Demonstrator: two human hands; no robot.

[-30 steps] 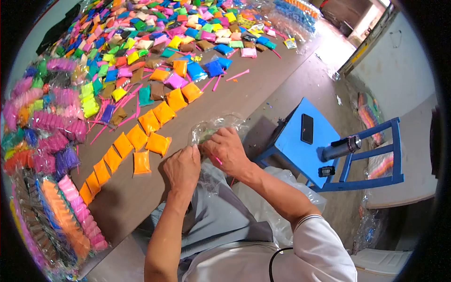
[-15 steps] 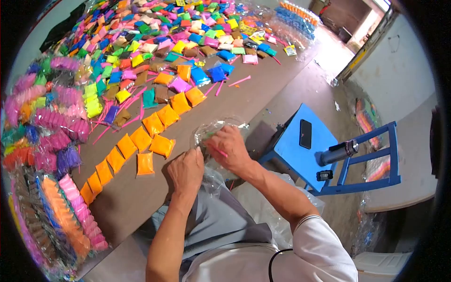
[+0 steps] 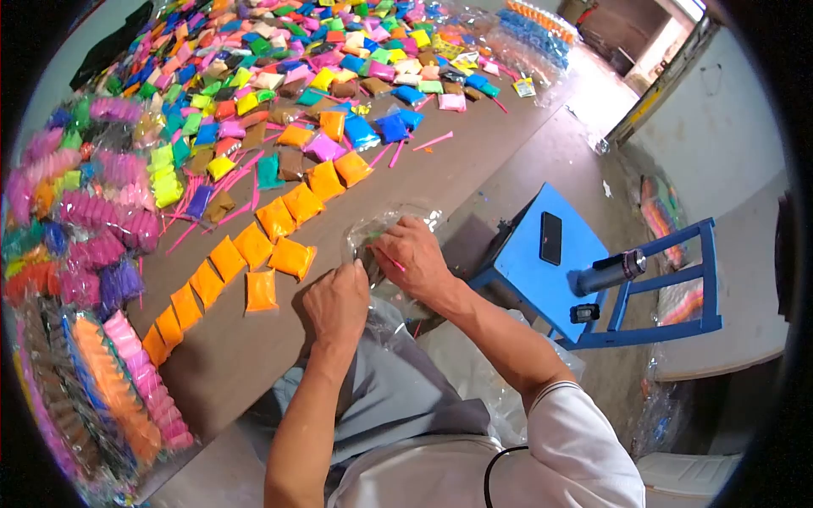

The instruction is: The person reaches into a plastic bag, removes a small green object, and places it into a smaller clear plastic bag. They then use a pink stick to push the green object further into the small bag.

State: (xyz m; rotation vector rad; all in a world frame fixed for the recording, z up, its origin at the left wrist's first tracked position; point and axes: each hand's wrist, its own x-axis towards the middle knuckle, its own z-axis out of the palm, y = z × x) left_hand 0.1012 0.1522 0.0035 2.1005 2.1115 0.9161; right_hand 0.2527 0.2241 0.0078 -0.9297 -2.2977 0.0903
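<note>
A crinkled clear plastic bag [image 3: 360,230] lies at the table's near edge, between and beyond my hands. My left hand [image 3: 336,303] is closed at its near rim, thumb and finger pinched together on the plastic. My right hand [image 3: 411,261] is closed over the bag's right side, with a thin pink plastic stick [image 3: 389,257] poking out from its fingers. The fingertips of both hands are partly hidden. Left of my hands, orange packets [image 3: 252,245] form a slanting row, and two more [image 3: 262,290] lie nearer to me.
A heap of many-coloured packets [image 3: 279,68] covers the far table, with pink sticks [image 3: 434,141] scattered along it. Bagged packets [image 3: 110,229] line the left side. On the right stands a blue chair [image 3: 533,254] bearing a phone [image 3: 550,238] and a bottle [image 3: 611,273].
My right hand has shifted slightly up and left over the bag, and the pink stick in it has tilted. My left hand stays almost in place.
</note>
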